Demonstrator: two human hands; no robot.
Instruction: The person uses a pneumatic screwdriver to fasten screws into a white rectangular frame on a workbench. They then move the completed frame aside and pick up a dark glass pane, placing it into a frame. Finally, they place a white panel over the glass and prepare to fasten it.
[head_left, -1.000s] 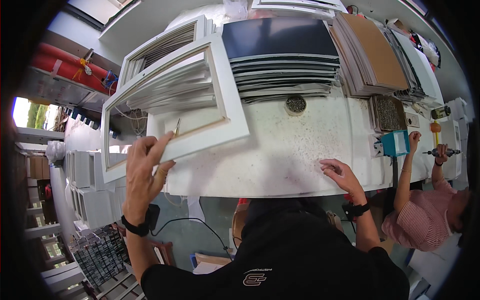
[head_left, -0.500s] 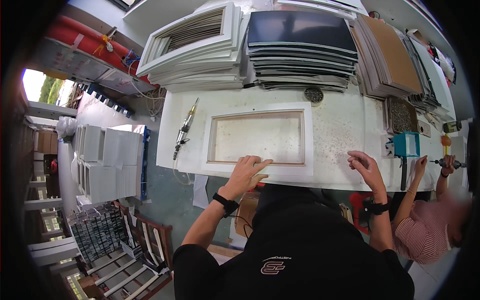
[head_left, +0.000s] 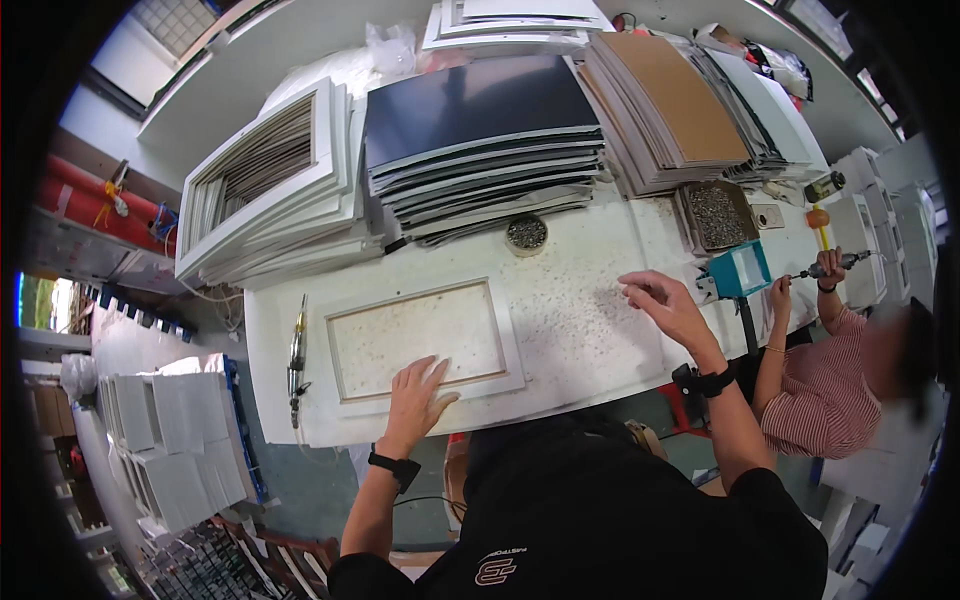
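Observation:
A white rectangular frame [head_left: 510, 350] with a thin brownish inner edge lies flat near the table's front. My left hand [head_left: 415, 400] rests on its near rail, fingers spread and nothing held. To the right, my right hand [head_left: 672, 312] hovers over the table, fingers loosely bent and the thumb apart. No object shows in it. Small metal pieces [head_left: 570, 315] are scattered on the table between the frame and this hand. A pen-shaped air screwdriver [head_left: 297, 365] lies left of the frame.
Behind stand stacks of white frames [head_left: 270, 210], dark panels [head_left: 480, 110] and brown boards [head_left: 670, 100]. A round tin [head_left: 526, 234] and a tray [head_left: 715, 217] hold small metal parts. A teal box [head_left: 740, 268] stands right, beside a co-worker [head_left: 825, 385] holding a power tool [head_left: 838, 265].
The view has turned right, shifting the table leftward in the picture. My left hand stays at the frame's near rail. My right hand's fingers have straightened somewhat over the table.

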